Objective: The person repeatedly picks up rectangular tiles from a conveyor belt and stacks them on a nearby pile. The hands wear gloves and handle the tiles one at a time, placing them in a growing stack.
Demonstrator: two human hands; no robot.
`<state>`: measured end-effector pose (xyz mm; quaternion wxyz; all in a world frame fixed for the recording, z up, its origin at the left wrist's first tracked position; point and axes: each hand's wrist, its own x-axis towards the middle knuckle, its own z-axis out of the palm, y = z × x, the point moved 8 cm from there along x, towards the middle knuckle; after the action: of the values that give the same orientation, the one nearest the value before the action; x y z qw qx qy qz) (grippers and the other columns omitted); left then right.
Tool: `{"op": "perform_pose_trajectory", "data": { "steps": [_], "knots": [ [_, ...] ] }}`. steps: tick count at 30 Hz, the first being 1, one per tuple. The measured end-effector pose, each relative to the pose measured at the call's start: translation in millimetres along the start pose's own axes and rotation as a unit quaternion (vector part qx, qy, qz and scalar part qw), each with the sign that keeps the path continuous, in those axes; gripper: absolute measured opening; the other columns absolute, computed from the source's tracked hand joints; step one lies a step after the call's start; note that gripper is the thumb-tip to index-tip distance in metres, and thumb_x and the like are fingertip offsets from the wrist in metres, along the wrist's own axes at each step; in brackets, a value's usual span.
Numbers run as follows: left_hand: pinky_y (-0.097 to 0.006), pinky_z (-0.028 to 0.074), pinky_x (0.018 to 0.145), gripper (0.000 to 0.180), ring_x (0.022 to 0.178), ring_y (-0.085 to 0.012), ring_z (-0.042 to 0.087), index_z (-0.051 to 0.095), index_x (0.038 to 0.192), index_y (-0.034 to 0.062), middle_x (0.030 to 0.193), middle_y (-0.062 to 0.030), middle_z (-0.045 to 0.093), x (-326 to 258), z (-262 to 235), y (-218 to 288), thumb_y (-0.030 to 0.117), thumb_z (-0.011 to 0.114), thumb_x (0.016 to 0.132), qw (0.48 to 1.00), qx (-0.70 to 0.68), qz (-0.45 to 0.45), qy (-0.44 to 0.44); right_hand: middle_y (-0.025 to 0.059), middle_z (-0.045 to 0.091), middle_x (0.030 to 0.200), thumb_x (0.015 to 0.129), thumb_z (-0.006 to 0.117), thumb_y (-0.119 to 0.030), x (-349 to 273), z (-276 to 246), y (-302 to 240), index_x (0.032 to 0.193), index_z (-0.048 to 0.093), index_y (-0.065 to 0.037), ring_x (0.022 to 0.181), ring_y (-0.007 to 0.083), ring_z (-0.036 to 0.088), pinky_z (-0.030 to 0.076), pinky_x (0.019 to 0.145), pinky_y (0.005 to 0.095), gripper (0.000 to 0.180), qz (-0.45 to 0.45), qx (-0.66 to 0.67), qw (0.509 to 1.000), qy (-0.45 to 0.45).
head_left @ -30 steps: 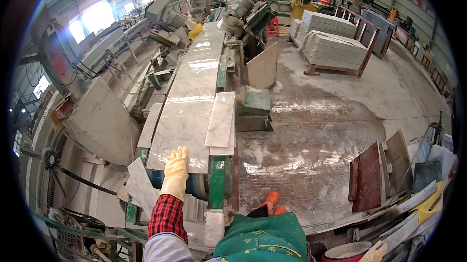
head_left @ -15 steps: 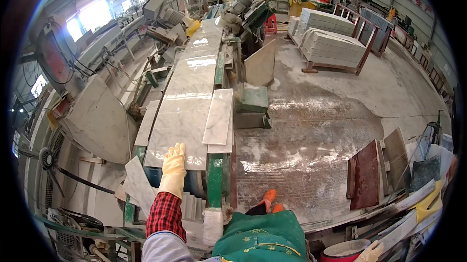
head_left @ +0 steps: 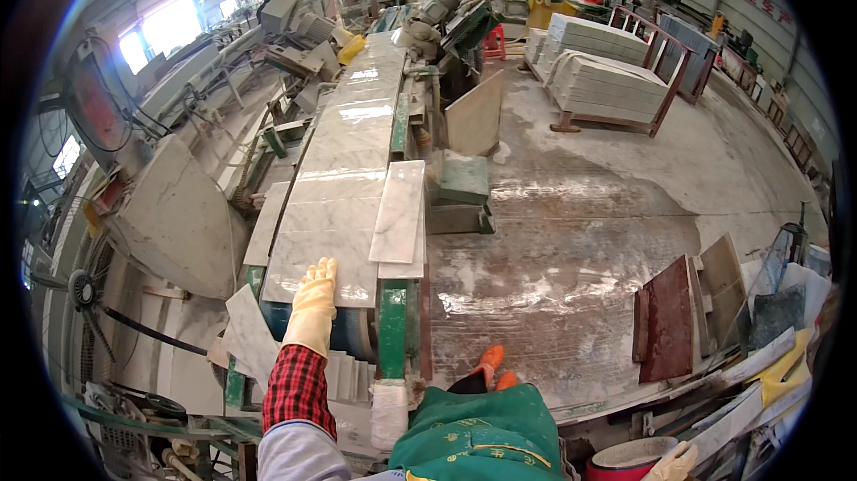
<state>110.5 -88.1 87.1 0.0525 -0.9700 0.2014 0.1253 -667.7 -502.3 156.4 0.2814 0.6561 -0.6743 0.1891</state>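
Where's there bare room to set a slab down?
Bare floor spans from the orange boots to the leaning maroon panel, and from there up to the stacked pale slabs. Crowded: below the left hand, with marble pieces; around the red bucket.

Ahead of the gloved left hand [head_left: 311,310]: open run over polished marble slabs [head_left: 328,213]; right-forward, overlapping marble strips [head_left: 398,218] in the way; close left, tilted marble offcut [head_left: 250,331].

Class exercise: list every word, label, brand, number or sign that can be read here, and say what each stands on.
Red characters, on the pale wall at upper right: large, but wording not copied here.
Yellowish lettering, on the green apron: small, wording not copied either.
Any other marks: too small or blurred to read.
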Motion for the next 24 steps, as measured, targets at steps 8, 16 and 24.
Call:
{"op": "perform_pose_trajectory", "data": {
  "steps": [8, 16, 24],
  "knots": [
    [-0.039, 0.027, 0.121, 0.097, 0.146, -0.0329, 0.033, 0.031, 0.152, 0.0079, 0.16, -0.0155, 0.032, -17.7, -5.8, -3.6, -0.001, 0.078, 0.068, 0.991, -0.044, -0.009, 0.123, 0.0226, 0.068, 0.113, 0.084, 0.071, -0.055, 12.0, 6.2, 8.1, 0.115, 0.068, -0.001, 0.106, 0.0382, 0.065, 0.054, 0.091, 0.0469, 0.063, 0.05, 0.075, 0.973, -0.21],
    [-0.044, 0.028, 0.119, 0.061, 0.14, -0.0391, 0.038, 0.044, 0.143, -0.0004, 0.149, -0.0233, 0.044, -45.3, 5.2, -30.8, 0.0, 0.054, 0.082, 0.946, -0.135, -0.048, 0.291, 0.0268, 0.05, 0.14, 0.067, 0.081, -0.067, -0.1, 45.5, 42.6, 0.135, 0.053, 0.005, 0.127, 0.0381, 0.051, 0.046, 0.106, 0.0461, 0.103, 0.241, 0.087, 0.927, -0.274],
    [-0.047, 0.042, 0.104, 0.042, 0.117, -0.0405, 0.055, 0.061, 0.119, 0.002, 0.121, -0.0209, 0.062, -96.8, -47.5, 63.6, -0.003, 0.055, 0.078, 0.87, -0.236, 0.154, 0.404, 0.0288, 0.036, 0.148, 0.077, 0.076, -0.06, -14.9, -6.1, 4.5, 0.148, 0.038, -0.001, 0.135, 0.0417, 0.041, 0.039, 0.112, 0.0469, 0.1, 0.273, 0.176, 0.896, -0.304]
  ]
}}
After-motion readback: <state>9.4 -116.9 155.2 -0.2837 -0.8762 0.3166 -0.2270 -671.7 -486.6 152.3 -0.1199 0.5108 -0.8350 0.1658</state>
